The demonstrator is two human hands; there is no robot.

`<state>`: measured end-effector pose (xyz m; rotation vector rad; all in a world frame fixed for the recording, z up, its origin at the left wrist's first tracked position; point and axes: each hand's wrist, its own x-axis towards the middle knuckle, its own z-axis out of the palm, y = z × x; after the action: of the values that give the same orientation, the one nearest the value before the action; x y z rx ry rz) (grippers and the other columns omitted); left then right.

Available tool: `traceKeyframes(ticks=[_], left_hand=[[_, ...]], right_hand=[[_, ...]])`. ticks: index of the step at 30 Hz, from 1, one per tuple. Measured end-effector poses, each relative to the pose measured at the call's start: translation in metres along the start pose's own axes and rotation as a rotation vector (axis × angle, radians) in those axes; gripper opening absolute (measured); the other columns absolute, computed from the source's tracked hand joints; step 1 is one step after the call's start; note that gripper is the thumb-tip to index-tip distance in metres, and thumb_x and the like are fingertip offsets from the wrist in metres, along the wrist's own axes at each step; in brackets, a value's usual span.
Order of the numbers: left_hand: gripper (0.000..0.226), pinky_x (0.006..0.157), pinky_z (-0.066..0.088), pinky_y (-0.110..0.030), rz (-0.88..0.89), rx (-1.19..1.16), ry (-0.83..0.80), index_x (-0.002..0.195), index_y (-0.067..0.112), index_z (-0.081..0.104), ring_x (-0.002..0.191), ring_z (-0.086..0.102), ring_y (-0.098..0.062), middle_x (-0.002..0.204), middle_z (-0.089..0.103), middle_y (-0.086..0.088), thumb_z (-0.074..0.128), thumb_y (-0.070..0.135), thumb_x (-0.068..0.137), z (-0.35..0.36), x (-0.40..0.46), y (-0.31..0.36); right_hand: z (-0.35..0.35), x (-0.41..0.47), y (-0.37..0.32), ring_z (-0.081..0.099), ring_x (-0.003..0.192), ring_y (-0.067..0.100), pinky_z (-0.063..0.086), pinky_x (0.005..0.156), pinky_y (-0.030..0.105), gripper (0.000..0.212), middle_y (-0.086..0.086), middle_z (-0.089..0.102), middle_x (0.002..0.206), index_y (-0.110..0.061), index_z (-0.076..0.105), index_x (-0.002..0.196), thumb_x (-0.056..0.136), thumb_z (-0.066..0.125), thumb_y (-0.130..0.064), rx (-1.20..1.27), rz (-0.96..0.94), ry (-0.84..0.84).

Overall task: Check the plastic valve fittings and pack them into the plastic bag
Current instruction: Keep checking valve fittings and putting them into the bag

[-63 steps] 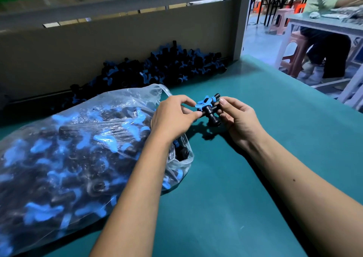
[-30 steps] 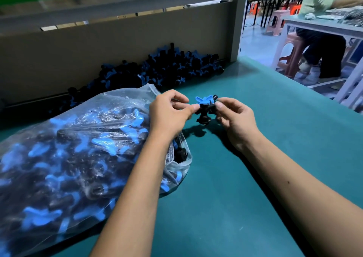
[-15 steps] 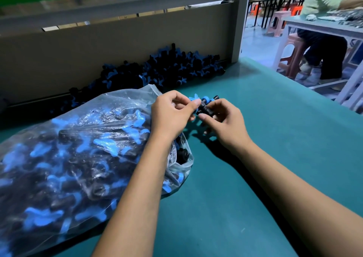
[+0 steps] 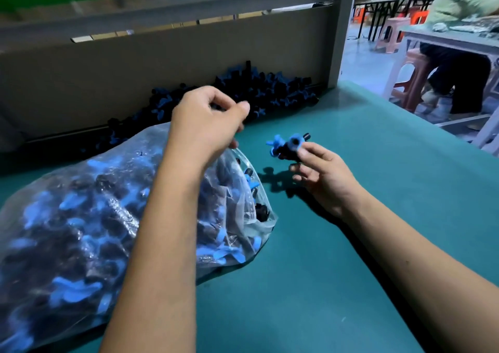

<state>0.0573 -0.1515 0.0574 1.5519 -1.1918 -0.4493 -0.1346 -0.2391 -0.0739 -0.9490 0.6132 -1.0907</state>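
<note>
Clear plastic bag, nearest on the teal tabletop, already bulges with fittings; left hand pinches its mouth open, right hand holds one black-and-blue valve fitting beside it, apparently ready to pack. Farther back, an unpacked pile remains. No writing is legible.

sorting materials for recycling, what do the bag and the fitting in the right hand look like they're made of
Bag: thin clear plastic film, glossy; it wrinkles, glints, and shows the fittings inside.
Fitting held in the right hand: seemingly rigid moulded plastic, black body with a light-blue handle, fairly matte, though the picture is too blurred to be sure.
</note>
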Motion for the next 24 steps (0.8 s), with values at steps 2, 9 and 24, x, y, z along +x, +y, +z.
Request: traceKeyframes(ticks=[2, 9, 24], left_hand=[[0.021, 0.068, 0.055, -0.033, -0.009, 0.257, 0.030, 0.093, 0.023, 0.068, 0.070, 0.072, -0.024, 0.089, 0.075, -0.003, 0.081, 0.036, 0.084, -0.020, 0.001, -0.004], [0.080, 0.084, 0.044, -0.040, -0.120, 0.707, 0.039, 0.126, 0.025, 0.052, 0.117, 0.057, -0.031, 0.128, 0.060, -0.003, 0.086, 0.067, 0.066, -0.040, -0.010, 0.005], [0.009, 0.055, 0.039, -0.024, 0.126, -0.174, 0.232, 0.076, 0.008, 0.067, 0.057, 0.048, -0.015, 0.059, 0.054, 0.005, 0.065, 0.007, 0.068, -0.010, 0.004, 0.008]], right_hand=[[0.004, -0.002, 0.004, 0.062, 0.075, 0.015, 0.054, 0.063, 0.024, 0.019, 0.007, 0.067, 0.098, -0.015, 0.071, 0.103, 0.091, 0.068, 0.000, -0.145, -0.074, -0.016], [0.038, -0.009, 0.013, 0.073, 0.081, 0.024, 0.059, 0.071, 0.026, 0.022, 0.008, 0.071, 0.095, -0.017, 0.077, 0.094, 0.082, 0.077, 0.002, -0.155, -0.202, -0.030], [0.113, -0.016, 0.011, 0.058, 0.069, 0.008, 0.054, 0.063, 0.032, 0.011, 0.001, 0.070, 0.076, -0.009, 0.076, 0.083, 0.087, 0.074, 0.001, -0.513, -0.351, -0.271]])
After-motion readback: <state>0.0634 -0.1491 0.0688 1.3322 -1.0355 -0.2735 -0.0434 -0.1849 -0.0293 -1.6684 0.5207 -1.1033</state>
